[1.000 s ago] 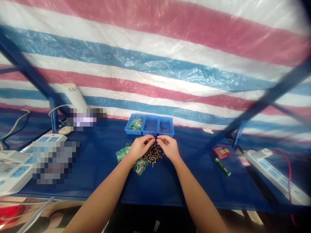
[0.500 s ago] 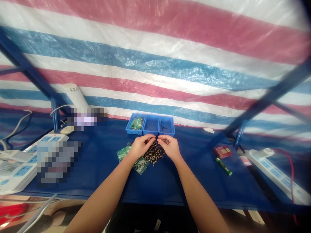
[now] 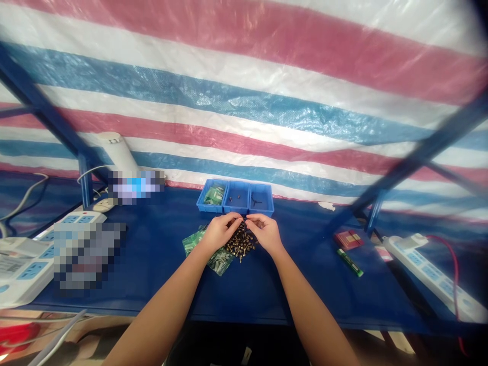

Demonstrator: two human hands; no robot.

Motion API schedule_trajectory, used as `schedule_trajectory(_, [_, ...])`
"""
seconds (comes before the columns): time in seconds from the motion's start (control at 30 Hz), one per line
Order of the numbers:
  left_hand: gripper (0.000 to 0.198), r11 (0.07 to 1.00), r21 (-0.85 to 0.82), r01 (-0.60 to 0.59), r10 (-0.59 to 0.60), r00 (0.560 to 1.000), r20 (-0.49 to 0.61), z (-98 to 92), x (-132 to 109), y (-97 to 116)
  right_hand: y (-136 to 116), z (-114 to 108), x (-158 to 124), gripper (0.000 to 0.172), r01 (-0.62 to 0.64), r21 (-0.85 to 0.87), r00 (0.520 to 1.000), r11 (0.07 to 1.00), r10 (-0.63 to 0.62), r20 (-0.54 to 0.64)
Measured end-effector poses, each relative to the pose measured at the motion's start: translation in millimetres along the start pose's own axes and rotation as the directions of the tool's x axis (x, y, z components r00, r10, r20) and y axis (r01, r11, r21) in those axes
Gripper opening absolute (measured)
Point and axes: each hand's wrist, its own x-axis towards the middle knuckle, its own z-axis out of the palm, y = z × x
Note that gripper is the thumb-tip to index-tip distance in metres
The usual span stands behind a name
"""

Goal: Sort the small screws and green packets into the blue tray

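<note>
My left hand (image 3: 222, 231) and my right hand (image 3: 265, 231) meet fingertip to fingertip above a pile of small brass-coloured metal parts (image 3: 240, 246). Both hands are closed in a pinch; what sits between the fingertips is too small to make out. Green-printed clear packets (image 3: 221, 262) holding silvery, screw-like pieces lie under and beside my left forearm. Just beyond the hands stand three joined blue bins: the left bin (image 3: 211, 207) holds similar packets, the middle bin (image 3: 237, 207) a couple of small parts, and the right bin (image 3: 263, 207) some thin dark pieces.
White power strips (image 3: 49, 254) lie at the left, beside a blurred-out dark item. At the right are a reddish box (image 3: 347, 239), a narrow green packet (image 3: 349, 263) and another power strip (image 3: 427, 272). Blue frame posts rise on both sides; a striped sheet (image 3: 244, 117) hangs behind.
Both hands stay together over the pile, with only slight finger movement. The view has shifted a little. Nothing is visibly put down.
</note>
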Motion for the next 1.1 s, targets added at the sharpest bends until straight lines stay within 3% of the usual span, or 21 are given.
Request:
schedule_trajectory(0.47, [0.029, 1.000, -0.002, -0.022, 0.022, 1.000, -0.007, -0.2, 0.7, 0.4, 2.6, 0.0, 1.2, 0.027, 0.012, -0.003, 1.000, 1.000, -0.012, -0.011])
schedule_trajectory(0.7, [0.030, 0.998, -0.036, -0.042, 0.040, 0.998, -0.052, 4.5, 0.1, -4.5, 4.9, -0.5, 3.9, 0.033, -0.083, 0.119, 0.996, 0.989, 0.081, 0.024])
schedule_trajectory(0.9, [0.030, 1.000, -0.030, -0.009, 0.007, 0.997, -0.074, 5.3, 0.0, -3.9, 3.8, 4.8, 1.3, 0.031, -0.096, 0.137, 0.992, 0.986, 0.084, 0.092])
schedule_trajectory(1.1, [0.029, 1.000, -0.008, -0.005, 0.004, 0.995, -0.100, 5.9, 0.4, -3.0, -0.7, 8.5, 0.9, 0.036, -0.251, 0.279, 0.967, 0.927, 0.232, 0.100])
